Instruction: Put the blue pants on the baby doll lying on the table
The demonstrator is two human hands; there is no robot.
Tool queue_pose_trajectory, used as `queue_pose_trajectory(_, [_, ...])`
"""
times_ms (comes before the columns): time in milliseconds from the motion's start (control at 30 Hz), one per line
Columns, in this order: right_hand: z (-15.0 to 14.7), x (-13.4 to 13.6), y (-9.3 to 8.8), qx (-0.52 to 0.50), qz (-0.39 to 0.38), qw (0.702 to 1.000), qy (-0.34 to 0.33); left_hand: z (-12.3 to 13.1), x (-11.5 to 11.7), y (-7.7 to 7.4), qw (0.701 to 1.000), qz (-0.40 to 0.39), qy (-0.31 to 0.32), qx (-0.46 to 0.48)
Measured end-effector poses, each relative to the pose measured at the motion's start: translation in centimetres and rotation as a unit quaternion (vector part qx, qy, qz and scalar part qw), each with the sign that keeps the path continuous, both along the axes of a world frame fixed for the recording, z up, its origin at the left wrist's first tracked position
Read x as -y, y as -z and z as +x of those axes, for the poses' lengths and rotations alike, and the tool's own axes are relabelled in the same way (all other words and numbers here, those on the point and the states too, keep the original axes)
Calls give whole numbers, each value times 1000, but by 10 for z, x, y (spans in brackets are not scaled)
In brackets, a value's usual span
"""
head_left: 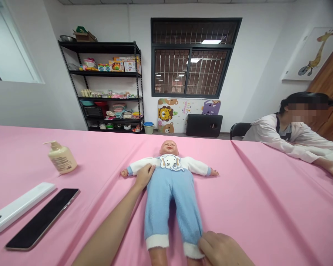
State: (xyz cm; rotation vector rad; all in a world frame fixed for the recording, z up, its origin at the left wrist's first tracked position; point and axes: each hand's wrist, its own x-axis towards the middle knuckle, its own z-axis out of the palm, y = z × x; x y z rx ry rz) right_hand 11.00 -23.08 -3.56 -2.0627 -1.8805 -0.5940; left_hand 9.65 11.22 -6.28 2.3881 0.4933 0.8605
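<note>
A baby doll (170, 147) lies face up on the pink tablecloth, arms spread wide, its feet toward me. It wears a white top with an elephant patch and light blue trousers (170, 188) with white cuffs. My left hand (145, 175) is closed on the side of the clothing near the doll's waist, below its sleeve. Down at the trouser cuff on the right, my right hand (218, 248) pinches the edge of the fabric. The doll's feet are cut off by the lower edge of the view.
On the left of the pink cloth (105, 155) are a pump bottle (62, 159), a white device (22, 207) and a black phone (44, 218). A person (288, 129) sits at the right with arms on the table. Behind stands a loaded black shelf (108, 74).
</note>
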Motion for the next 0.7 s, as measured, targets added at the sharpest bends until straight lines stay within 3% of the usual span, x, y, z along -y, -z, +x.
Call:
queue_pose_trajectory(100, [-5,-7,-13,-31,-27,999,0,-1,2,-2,1000,-9,-1,-1])
queue_pose_trajectory(267, [-31,-42,-32,-22,-16,994,-104,-2,4,-4,1000,-10,-1,8])
queue_pose_trajectory(467, [-53,-84,-7,87,-34,989,-118,-1,0,-1,1000,-6,4,-1])
queue_pose_trajectory(567, [-56,-90,7,95,-70,981,-153,0,-2,0,1000,-6,6,-1])
queue_pose_trajectory(700, [-55,-89,11,71,-78,984,-146,0,-1,-2,1000,-21,6,3])
